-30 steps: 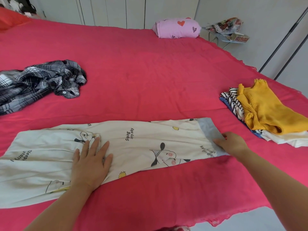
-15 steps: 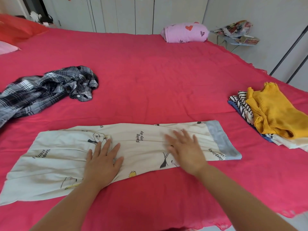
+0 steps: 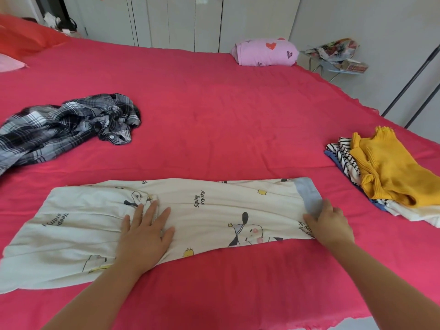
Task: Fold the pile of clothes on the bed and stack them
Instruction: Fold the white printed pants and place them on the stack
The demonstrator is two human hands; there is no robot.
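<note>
A cream pyjama trouser (image 3: 214,210) with cartoon prints and a blue cuff (image 3: 307,194) lies flat, stretched left to right along the near side of the red bed (image 3: 214,110). My left hand (image 3: 145,232) presses flat on its middle, fingers spread. At the right end, my right hand (image 3: 329,222) grips the cuff, with fingers curled over the blue band and hiding its lower part. A crumpled black-and-white plaid shirt (image 3: 64,129) lies unfolded at the left. At the right edge sits a stack of folded clothes (image 3: 352,160) with a yellow knit (image 3: 390,170) on top.
A pink heart-print bundle (image 3: 266,52) rests at the bed's far edge, in front of white wardrobe doors (image 3: 181,20). Red and pink pillows (image 3: 21,41) lie at the far left. A small cluttered rack (image 3: 338,58) stands beyond the far right corner. The bed's near edge is close below my arms.
My right hand slid from the middle of the trouser leg out to the blue cuff and took hold of it. My left hand stayed pressed on the cloth.
</note>
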